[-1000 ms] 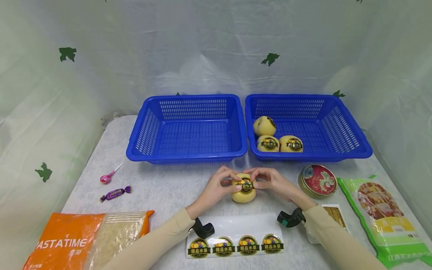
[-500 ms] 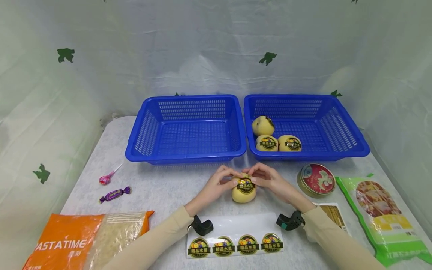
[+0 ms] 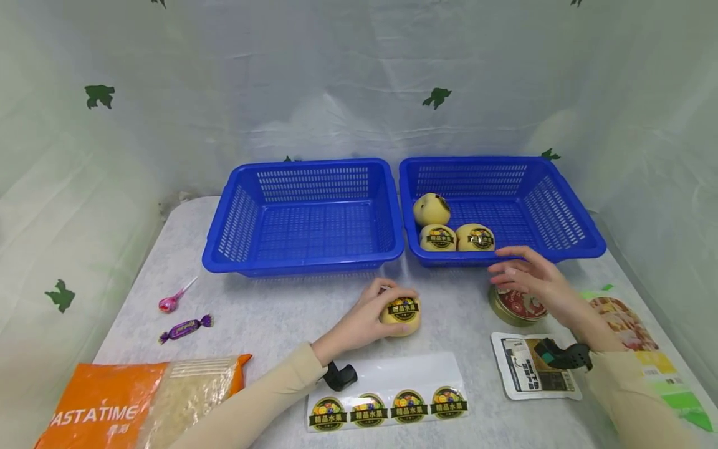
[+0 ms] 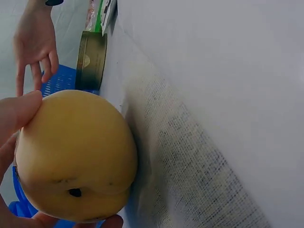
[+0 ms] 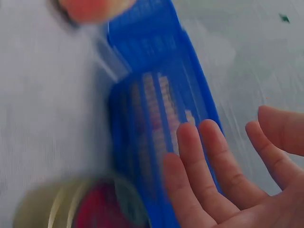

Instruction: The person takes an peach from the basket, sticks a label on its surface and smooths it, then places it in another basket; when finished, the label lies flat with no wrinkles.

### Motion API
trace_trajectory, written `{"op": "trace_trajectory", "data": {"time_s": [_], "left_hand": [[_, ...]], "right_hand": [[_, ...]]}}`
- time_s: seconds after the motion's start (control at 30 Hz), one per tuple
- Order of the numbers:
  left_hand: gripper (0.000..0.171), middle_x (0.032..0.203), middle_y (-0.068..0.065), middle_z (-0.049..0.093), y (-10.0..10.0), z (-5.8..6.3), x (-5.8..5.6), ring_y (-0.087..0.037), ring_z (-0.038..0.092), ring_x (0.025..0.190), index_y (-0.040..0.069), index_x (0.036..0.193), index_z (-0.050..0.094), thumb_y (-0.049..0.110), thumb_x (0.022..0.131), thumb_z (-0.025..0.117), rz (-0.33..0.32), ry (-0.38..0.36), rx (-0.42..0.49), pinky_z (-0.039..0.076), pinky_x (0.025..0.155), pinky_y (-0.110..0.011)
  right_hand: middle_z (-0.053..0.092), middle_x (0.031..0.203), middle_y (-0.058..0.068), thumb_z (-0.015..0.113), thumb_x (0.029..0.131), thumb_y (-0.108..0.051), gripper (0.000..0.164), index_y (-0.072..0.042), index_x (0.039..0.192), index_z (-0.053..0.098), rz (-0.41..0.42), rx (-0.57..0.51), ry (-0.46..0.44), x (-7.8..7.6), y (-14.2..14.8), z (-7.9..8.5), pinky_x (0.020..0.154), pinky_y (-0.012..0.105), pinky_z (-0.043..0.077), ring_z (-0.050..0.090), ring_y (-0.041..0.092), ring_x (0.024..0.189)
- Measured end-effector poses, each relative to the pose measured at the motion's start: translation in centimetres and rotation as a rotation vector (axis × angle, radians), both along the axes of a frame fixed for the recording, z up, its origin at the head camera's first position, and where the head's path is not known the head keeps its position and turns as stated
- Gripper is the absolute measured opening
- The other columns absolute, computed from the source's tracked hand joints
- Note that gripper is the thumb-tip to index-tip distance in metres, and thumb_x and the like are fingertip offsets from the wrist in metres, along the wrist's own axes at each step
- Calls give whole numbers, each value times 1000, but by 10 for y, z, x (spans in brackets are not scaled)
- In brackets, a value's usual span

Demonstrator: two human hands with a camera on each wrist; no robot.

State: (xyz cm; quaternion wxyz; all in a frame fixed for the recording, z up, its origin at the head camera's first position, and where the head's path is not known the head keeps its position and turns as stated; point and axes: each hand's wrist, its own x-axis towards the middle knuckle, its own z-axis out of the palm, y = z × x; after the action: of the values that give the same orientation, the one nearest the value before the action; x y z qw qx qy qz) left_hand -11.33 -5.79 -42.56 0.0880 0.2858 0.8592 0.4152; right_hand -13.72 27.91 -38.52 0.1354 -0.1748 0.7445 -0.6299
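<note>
My left hand [image 3: 361,321] grips a round yellow fruit [image 3: 402,328] on the table, its fingers and thumb curled around the side. A black-and-gold label [image 3: 404,308] with a fruit picture lies on its upper front. In the left wrist view the fruit [image 4: 78,142] shows smooth yellow skin and a small dark hollow. My right hand [image 3: 538,287] is held above a round red-topped tin [image 3: 513,312], fingers loosely spread, holding nothing. Below the fruit lies a white sticker sheet [image 3: 406,368] with several matching labels along its lower edge.
Two blue baskets [image 3: 303,268] stand at the back; the right basket [image 3: 561,254] has three yellow fruits [image 3: 432,210] in its left corner. A lollipop [image 3: 168,304], a purple candy [image 3: 185,328] and an orange bag [image 3: 106,399] lie left. Right are a white-edged packet [image 3: 518,368] and green bag [image 3: 681,399].
My right hand has let go of the label on the fruit and moved right, over the tin. My left hand now holds the fruit alone. The view has shifted slightly.
</note>
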Motion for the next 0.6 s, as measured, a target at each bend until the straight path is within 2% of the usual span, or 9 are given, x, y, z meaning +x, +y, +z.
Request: {"op": "trace_trajectory", "data": {"time_s": [0.17, 0.27, 0.33, 0.43, 0.6], "left_hand": [[44, 124, 3, 36, 4, 4, 0, -13, 31, 115, 37, 122, 52, 42, 80, 65, -48, 50, 1, 35, 91, -40], [43, 125, 2, 35, 10, 13, -2, -12, 31, 116, 37, 122, 52, 44, 81, 63, -72, 86, 16, 36, 90, -39], [43, 127, 0, 35, 17, 25, -6, -13, 31, 116, 37, 122, 53, 43, 81, 63, -89, 131, 36, 36, 90, -39], [43, 127, -5, 36, 30, 48, -16, -12, 31, 117, 33, 122, 54, 38, 81, 65, -108, 213, 66, 36, 90, -38], [44, 127, -2, 38, 56, 86, -49, -8, 30, 118, 29, 122, 55, 36, 81, 66, -111, 295, 114, 35, 92, -28]], "right_hand": [[54, 115, 21, 39, 97, -11, 39, -3, 134, 29, -92, 47, -12, 2, 37, -2, 80, 29, 48, 58, 22, 99], [59, 111, 11, 39, 97, -10, 40, -4, 135, 27, -142, 35, -20, 1, 52, -5, 79, 26, 49, 60, 19, 97], [61, 108, 5, 38, 97, -10, 40, -3, 135, 27, -171, 19, -31, 0, 58, -8, 78, 26, 49, 60, 18, 96], [62, 106, -1, 39, 97, -13, 39, -4, 134, 29, -211, 23, -51, -3, 64, -10, 77, 24, 49, 61, 14, 94], [61, 106, -2, 40, 97, -16, 37, -3, 130, 32, -249, -39, -72, -6, 68, -12, 76, 24, 49, 61, 14, 93]]}}
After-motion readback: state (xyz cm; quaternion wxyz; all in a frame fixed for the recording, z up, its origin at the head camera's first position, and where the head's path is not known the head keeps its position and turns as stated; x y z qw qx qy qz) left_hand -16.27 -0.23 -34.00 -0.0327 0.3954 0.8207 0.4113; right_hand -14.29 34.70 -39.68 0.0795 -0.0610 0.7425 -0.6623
